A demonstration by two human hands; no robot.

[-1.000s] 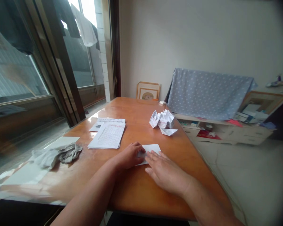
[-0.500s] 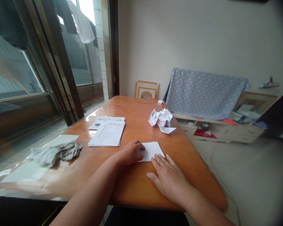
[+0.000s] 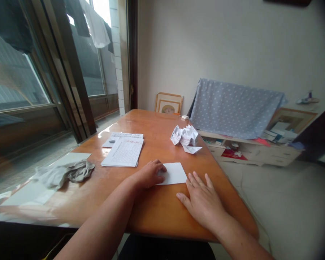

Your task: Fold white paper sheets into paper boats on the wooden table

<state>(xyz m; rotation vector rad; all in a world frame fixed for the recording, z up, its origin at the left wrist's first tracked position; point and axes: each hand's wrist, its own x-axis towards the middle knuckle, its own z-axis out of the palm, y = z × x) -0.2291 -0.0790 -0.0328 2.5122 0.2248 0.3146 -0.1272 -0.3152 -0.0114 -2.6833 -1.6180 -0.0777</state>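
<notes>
One smooth, four-sided piece of white paper (image 3: 176, 173) lies flat on the glossy brown desk (image 3: 157, 213). The left hand (image 3: 151, 174) rests on its left end, fingers bent, thumb apart from forefinger; the right hand (image 3: 203, 198) is palm down by its right edge, fingers spread. Farther off sit one stack of printed sheets (image 3: 124, 154) and a clump of sharp-cornered folded papers (image 3: 186, 138), too bunched to count.

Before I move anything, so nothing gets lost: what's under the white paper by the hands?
The brown tabletop shows around the white paper; whatever lies directly beneath is covered. The left hand rests on the paper's left end, hiding some of it.
</notes>
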